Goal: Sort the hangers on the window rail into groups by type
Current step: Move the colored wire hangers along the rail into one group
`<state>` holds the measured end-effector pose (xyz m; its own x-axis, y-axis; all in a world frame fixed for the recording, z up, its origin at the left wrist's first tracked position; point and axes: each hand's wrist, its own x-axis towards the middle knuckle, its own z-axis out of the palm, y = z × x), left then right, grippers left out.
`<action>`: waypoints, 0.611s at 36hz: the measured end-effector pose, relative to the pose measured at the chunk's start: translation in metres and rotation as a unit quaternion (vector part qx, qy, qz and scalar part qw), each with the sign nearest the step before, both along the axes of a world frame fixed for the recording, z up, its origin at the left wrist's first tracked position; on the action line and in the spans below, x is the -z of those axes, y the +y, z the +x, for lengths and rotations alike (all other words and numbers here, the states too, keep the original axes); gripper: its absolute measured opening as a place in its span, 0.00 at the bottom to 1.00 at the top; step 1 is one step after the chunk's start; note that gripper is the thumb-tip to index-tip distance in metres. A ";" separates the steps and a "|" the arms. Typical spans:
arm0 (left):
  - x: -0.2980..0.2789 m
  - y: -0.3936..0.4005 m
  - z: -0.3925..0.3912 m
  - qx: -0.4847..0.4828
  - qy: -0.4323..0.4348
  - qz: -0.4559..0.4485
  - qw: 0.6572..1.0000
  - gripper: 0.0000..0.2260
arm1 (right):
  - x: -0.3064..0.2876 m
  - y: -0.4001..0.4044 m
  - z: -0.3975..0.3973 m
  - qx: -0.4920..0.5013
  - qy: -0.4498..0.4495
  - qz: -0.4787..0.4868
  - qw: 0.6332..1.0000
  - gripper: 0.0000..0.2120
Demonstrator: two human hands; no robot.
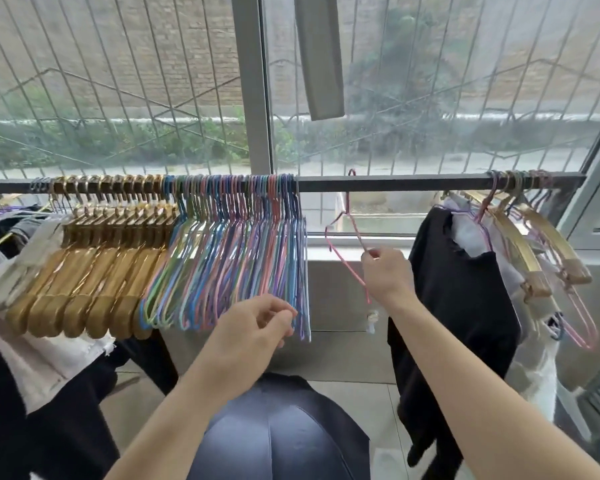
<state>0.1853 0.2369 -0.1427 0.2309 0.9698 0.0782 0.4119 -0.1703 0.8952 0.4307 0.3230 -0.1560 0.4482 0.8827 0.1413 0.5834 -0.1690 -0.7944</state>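
Midway along the window rail (395, 184), our right hand (387, 273) pinches a pink wire hanger (347, 261) bound for the coloured wire group (236, 258), whose end our left hand (253, 332) pinches, presumably steadying it.

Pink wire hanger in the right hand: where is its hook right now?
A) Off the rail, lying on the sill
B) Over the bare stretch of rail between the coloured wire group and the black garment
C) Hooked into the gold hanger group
B: the pink wire hanger, pinched by the right hand, has its hook at the bare rail, right of the coloured wire hangers and left of the black garment.
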 end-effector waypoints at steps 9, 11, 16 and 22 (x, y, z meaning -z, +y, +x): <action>0.123 -0.007 0.074 0.163 0.057 -0.202 0.964 0.08 | 0.069 -0.087 0.048 -0.024 -0.063 -0.183 0.981 0.12; 0.157 0.007 0.077 0.124 0.077 -0.212 0.966 0.14 | 0.068 -0.105 0.060 -0.061 -0.090 -0.221 0.969 0.12; 0.217 0.028 0.043 0.061 0.164 -0.245 0.954 0.36 | 0.045 -0.146 0.080 -0.207 -0.112 -0.309 0.921 0.09; 0.250 0.012 -0.001 0.122 0.212 -0.311 0.919 0.28 | 0.062 -0.152 0.077 -0.314 -0.092 -0.340 0.882 0.10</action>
